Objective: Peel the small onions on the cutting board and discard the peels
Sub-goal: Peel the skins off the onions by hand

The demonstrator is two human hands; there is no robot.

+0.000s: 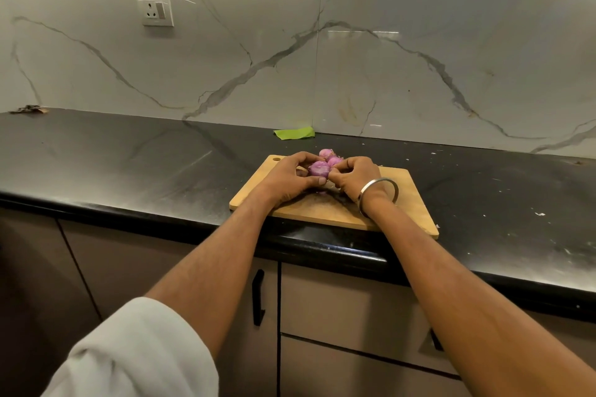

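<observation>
A wooden cutting board (403,203) lies on the black counter near its front edge. My left hand (287,179) grips a small purple onion (318,169) just above the board. My right hand (353,176), with a metal bangle on the wrist, pinches at the onion's right side with curled fingers. Two more small onions (329,155) sit on the board behind the held one, partly hidden by my fingers. A scrap of peel shows on the board below my hands.
The black counter (129,164) stretches left and right, backed by a marble wall. A green cloth-like piece (294,133) lies against the wall behind the board. Small white flecks dot the counter at right. Cabinet drawers with black handles (258,296) are below.
</observation>
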